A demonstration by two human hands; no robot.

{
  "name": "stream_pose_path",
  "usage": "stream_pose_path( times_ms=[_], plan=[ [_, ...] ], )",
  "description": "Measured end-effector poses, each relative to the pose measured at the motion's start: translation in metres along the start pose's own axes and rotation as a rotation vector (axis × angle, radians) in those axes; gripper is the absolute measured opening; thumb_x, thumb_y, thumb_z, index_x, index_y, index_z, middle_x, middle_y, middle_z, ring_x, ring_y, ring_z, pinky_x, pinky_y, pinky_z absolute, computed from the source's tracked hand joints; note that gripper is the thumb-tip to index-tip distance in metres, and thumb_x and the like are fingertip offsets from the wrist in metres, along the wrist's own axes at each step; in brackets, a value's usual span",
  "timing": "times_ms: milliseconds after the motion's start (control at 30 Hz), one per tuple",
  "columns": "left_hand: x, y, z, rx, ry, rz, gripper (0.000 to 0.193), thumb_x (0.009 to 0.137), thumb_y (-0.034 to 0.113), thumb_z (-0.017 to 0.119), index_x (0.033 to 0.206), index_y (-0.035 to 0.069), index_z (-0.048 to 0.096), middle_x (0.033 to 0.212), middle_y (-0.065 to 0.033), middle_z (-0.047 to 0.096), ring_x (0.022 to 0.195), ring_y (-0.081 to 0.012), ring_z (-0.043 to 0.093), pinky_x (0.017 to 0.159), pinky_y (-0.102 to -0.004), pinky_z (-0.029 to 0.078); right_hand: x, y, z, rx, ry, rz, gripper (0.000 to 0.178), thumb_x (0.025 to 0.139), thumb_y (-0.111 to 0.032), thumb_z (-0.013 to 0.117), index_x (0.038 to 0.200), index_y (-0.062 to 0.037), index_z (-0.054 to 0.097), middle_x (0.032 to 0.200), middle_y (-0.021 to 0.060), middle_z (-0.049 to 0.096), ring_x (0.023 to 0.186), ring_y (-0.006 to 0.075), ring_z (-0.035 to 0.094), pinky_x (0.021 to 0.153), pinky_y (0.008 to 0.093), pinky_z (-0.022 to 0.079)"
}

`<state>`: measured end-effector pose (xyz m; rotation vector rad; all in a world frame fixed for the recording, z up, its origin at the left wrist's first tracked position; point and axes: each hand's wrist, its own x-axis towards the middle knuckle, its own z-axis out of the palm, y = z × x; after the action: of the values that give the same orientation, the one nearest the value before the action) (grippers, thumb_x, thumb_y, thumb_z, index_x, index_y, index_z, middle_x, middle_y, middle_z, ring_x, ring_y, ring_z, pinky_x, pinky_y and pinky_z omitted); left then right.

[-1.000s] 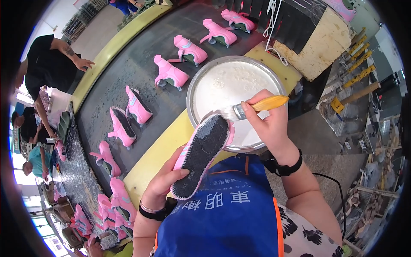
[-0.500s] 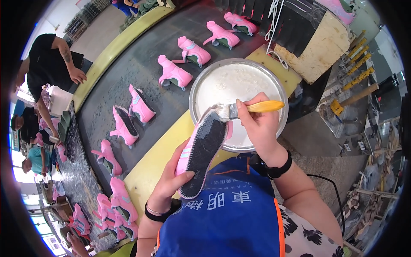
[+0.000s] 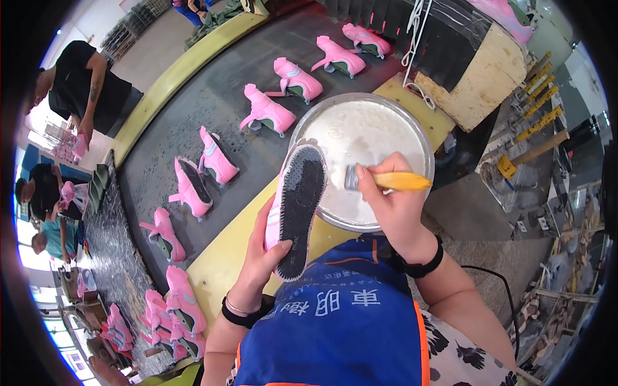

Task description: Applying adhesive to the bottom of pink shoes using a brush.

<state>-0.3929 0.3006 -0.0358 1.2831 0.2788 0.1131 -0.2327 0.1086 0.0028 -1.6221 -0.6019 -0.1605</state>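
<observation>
My left hand (image 3: 262, 257) grips a pink shoe upper (image 3: 298, 209) by its heel end, black stitched underside turned up. The toe end of that underside looks wet and shiny. In my right hand (image 3: 399, 209) is a paintbrush with a yellow handle (image 3: 405, 181), pinched between thumb and fingers near its metal ferrule. The bristles point left over a wide round metal pan (image 3: 427, 138) of white liquid (image 3: 360, 128), apart from the shoe upper. How deep the bristles sit in the liquid, I cannot tell.
Several pink shoe uppers (image 3: 269, 110) lie spaced along the dark conveyor belt (image 3: 193, 96), beyond a yellow ledge (image 3: 222, 254). More uppers (image 3: 183, 299) are heaped at the left. A worn wooden box (image 3: 479, 77) with hanging black strips stands at back right. Co-workers (image 3: 90, 83) stand across the belt.
The brush has left the shoe's toe and moved right and slightly down over the pan. The shoe upper has shifted left and turned more upright. A co-worker now holds something pink.
</observation>
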Motion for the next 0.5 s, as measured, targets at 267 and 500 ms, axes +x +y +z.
stream_pose_path(
  times_ms=[267, 500],
  plan=[
    [-0.007, -0.001, -0.001, -0.003, -0.028, 0.031, 0.09, 0.082, 0.023, 0.068, 0.157, 0.0, 0.025, 0.148, -0.0176, 0.048, 0.138, -0.0264, 0.048, 0.115, -0.0392, 0.036, -0.012, 0.002, 0.015, -0.02, -0.085, 0.04, 0.026, 0.091, -0.009, 0.077, 0.079, -0.0034, 0.054, 0.065, 0.0022, 0.055, 0.059, 0.0059, 0.047, 0.054, 0.0244, 0.04],
    [-0.008, -0.006, -0.011, -0.03, -0.039, 0.019, 0.09, 0.082, 0.024, 0.068, 0.157, 0.0, 0.025, 0.148, -0.0187, 0.048, 0.137, -0.0271, 0.05, 0.113, -0.04, 0.039, -0.022, -0.02, 0.012, 0.067, -0.257, 0.089, 0.026, 0.091, -0.007, 0.075, 0.077, -0.0033, 0.054, 0.064, 0.0025, 0.058, 0.057, 0.0054, 0.052, 0.053, 0.0249, 0.041]
  ],
)
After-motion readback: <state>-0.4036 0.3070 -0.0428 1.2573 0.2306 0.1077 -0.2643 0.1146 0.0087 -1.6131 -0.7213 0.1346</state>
